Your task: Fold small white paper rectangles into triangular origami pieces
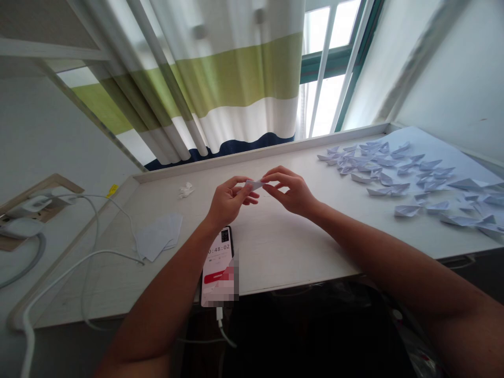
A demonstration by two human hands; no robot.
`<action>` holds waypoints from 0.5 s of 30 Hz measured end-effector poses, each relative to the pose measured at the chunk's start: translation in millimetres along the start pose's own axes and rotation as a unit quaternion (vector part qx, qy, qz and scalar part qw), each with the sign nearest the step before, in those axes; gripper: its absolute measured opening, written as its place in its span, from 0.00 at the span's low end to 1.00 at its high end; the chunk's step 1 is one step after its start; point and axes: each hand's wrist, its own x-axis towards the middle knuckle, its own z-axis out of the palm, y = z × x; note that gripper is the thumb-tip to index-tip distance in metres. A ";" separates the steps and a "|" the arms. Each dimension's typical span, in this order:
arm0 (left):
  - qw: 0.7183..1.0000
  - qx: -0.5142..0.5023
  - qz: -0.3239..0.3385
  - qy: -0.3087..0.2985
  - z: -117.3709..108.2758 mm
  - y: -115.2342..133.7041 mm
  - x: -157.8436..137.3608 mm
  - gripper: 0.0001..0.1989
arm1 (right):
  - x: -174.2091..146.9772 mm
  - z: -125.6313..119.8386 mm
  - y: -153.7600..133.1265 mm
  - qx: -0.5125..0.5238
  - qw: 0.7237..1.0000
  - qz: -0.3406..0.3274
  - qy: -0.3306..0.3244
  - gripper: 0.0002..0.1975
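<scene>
Paper piece [254, 185], small, white & part-folded by the look of it, is held up over mid-table, pinched at its L end by L hand [229, 203] & at its R end by R hand [290, 192]; hands nr each other, exact folds too small to tell. Main risk, I'd judge: uneven pull btwn the two could tear it or skew a crease. Just below L wrist, phone [218, 262] lies on tabletop [291, 247], digits showing, charging lead [219, 315] hanging off the nr edge; a snag on that lead could drag phone down. Farther L, loose sheets [159, 235] overlap, w/ white cable [103, 252] running up to them; a tug might scatter them. Crumpled scrap [186, 190] sits beyond, twd the back. Well to R, paper boats [374, 168] crowd together, some v. nr the front edge; R elbow swinging wide could knock a few off.
</scene>
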 end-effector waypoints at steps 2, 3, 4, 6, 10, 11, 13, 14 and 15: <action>1.000 -0.010 -0.002 -0.007 0.1 2.9 -1.0 0.23 | 0.0 0.0 1.0 0.000 1.000 0.003 -0.001 0.11; 1.000 -0.013 -0.002 -0.013 0.2 3.3 -1.3 0.23 | -0.1 0.3 1.2 0.001 1.000 0.003 -0.004 0.11; 1.000 -0.015 -0.001 -0.017 0.4 2.9 -1.4 0.22 | -0.3 0.8 1.2 0.003 1.000 0.003 -0.007 0.11; 1.000 -0.014 0.005 -0.016 1.3 0.1 -1.2 0.21 | -0.9 2.4 1.2 0.012 1.000 0.005 -0.012 0.12; 1.000 -0.006 0.025 -0.007 3.6 -7.4 -0.3 0.21 | -2.0 7.2 1.8 0.034 0.999 0.035 -0.023 0.13; 1.000 0.002 0.029 -0.006 3.8 -8.4 -0.1 0.21 | -2.2 8.1 2.1 0.039 0.998 0.038 -0.026 0.13; 0.999 0.033 0.042 0.000 3.1 -9.0 0.2 0.21 | -2.3 8.7 2.6 0.044 0.998 0.034 -0.029 0.11; 0.997 0.055 0.052 0.003 2.3 -8.8 0.4 0.21 | -2.2 8.4 2.7 0.040 0.998 0.030 -0.028 0.09; 0.995 0.076 0.062 0.003 1.4 -8.5 0.6 0.20 | -2.0 7.8 2.8 0.031 0.999 0.028 -0.027 0.08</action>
